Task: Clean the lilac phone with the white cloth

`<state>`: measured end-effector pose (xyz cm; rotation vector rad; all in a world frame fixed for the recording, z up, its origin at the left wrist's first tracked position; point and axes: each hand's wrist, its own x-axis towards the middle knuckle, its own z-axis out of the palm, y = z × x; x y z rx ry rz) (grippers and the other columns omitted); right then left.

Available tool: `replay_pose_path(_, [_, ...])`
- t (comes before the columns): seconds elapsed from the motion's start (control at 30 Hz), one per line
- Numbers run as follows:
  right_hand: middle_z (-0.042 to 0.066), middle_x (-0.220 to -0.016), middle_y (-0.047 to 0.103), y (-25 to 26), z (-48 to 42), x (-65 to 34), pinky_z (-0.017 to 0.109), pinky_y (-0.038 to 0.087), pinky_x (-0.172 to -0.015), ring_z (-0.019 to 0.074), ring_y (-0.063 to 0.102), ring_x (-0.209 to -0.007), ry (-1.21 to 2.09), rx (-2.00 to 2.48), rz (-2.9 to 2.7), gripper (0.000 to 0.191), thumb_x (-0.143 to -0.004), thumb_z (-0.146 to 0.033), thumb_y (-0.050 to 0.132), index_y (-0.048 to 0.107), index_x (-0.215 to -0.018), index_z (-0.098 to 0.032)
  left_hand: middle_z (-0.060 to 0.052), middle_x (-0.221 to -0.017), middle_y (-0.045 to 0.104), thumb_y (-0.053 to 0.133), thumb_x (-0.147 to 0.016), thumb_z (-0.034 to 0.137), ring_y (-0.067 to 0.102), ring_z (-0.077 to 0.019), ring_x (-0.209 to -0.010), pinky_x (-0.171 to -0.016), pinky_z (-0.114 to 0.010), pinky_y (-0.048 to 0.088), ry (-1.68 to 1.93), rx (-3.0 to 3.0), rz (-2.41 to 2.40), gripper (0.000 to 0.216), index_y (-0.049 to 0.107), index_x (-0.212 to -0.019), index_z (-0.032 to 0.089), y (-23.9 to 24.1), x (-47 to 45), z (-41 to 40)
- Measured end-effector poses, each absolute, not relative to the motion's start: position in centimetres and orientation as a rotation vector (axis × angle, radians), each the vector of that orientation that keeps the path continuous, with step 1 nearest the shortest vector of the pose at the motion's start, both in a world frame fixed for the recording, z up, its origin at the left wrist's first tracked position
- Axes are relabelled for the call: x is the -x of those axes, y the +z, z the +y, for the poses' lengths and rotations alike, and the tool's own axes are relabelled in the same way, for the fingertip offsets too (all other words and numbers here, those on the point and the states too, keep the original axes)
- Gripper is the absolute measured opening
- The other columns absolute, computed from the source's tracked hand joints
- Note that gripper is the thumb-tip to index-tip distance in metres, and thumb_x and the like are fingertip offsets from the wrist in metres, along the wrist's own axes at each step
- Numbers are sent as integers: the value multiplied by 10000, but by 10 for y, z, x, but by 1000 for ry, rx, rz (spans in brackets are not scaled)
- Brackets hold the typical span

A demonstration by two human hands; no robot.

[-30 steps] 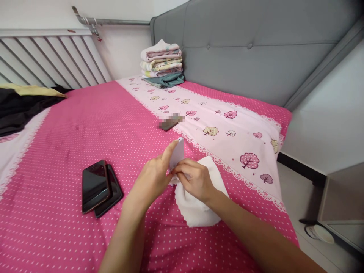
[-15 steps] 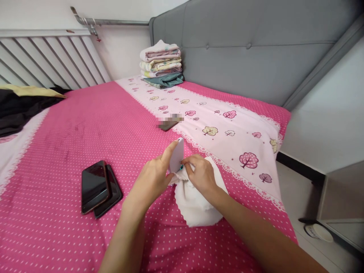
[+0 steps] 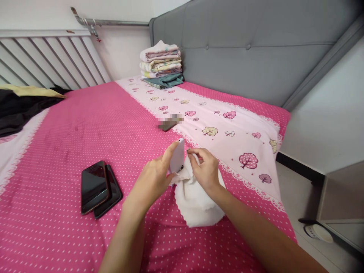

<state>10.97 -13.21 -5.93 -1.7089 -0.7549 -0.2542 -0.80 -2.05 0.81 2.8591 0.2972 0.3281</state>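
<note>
My left hand point(image 3: 152, 178) grips a white phone point(image 3: 177, 156) on edge, tilted up over the pink dotted bed sheet point(image 3: 85, 125), index finger along its top. My right hand point(image 3: 205, 169) pinches a white cloth point(image 3: 196, 199) against the phone's right side. The cloth hangs down and rests on the sheet below both hands.
Two dark phones point(image 3: 98, 187) lie stacked to the left on the sheet. A small dark device point(image 3: 169, 122) lies farther back. Folded linens point(image 3: 162, 62) are piled at the grey headboard point(image 3: 250, 49). Dark clothing point(image 3: 19, 108) lies far left. The bed edge and floor are on the right.
My right hand has slid upward along the phone with the cloth, from its lower end toward the top. My left hand and the phone have stayed in place.
</note>
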Motion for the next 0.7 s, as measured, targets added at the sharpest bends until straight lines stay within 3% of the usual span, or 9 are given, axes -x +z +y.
replay_pose_path(0.37, [54,-963,691,-42,-129,-117,309,535,-720,183,638,-892,-386,1510,-796,193,-861,-216,538,678,-993,-239,-58,-1006,666,551,-782,115,655,-218,-731,-606,-284,482,338,-2893,257,797,142,-1444,287,8,7,-28])
replay_pose_path(0.53, [50,-990,692,-43,-126,-120,323,536,-780,183,637,-934,-355,1500,-861,235,-871,-214,524,683,-1037,-258,-39,-875,671,581,-778,154,647,-198,-673,-582,-256,465,354,-2944,273,796,150,-1442,241,7,7,-27])
replay_pose_path(0.7, [49,-1005,695,-48,-124,-118,331,530,-802,181,642,-927,-308,1514,-845,257,-872,-196,516,683,-1057,-259,-45,-887,674,619,-755,134,648,-211,-688,-581,-267,465,325,-2890,295,833,154,-1438,239,8,4,-26])
